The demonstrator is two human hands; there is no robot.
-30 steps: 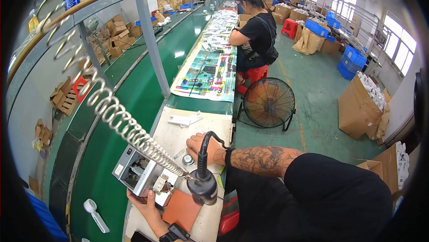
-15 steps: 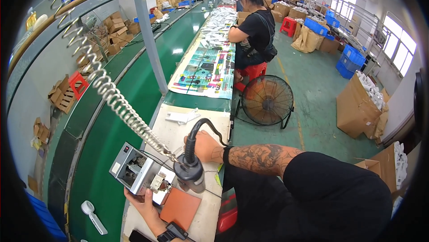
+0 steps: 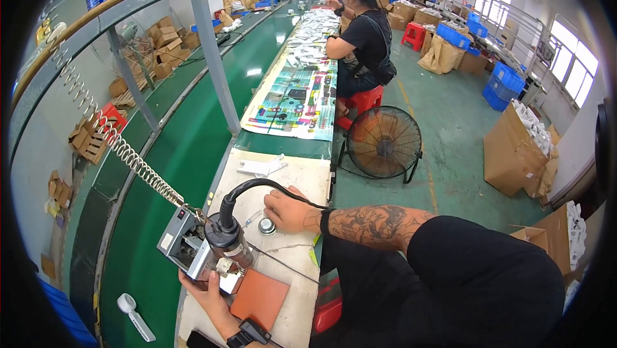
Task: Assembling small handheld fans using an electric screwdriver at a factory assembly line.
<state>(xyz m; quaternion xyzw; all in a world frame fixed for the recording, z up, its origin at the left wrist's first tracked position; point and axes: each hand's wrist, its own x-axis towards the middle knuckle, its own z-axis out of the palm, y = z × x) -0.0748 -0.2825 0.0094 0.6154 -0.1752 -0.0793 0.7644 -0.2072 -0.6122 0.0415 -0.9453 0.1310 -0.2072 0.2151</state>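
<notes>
My left hand (image 3: 211, 296) grips the near end of a grey metal box device (image 3: 187, 240) with an open cavity and a small switch, thumb on top. A black cylindrical electric tool (image 3: 229, 244) hangs over the box from a coil spring (image 3: 138, 163), its thick cable curving toward my right arm. My right hand (image 3: 287, 212) lies on the bench with fingers curled inward; what they hold, if anything, is hidden. Beside its fingertips sits a round silver metal piece (image 3: 267, 226), with a thin small part (image 3: 252, 219) to the left. An orange-brown square pad (image 3: 260, 301) lies near my left wrist.
White plastic parts (image 3: 262, 166) lie farther up the bench. A green conveyor belt (image 3: 138, 264) runs on the left, carrying a white scoop-shaped part (image 3: 135, 316). A black floor fan (image 3: 384, 150) stands right of the bench; a seated co-worker (image 3: 366, 33) is beyond.
The hanging tool has swung left and away from my right hand, uncovering the round silver piece. My right hand has barely moved; the left keeps its grip on the box.
</notes>
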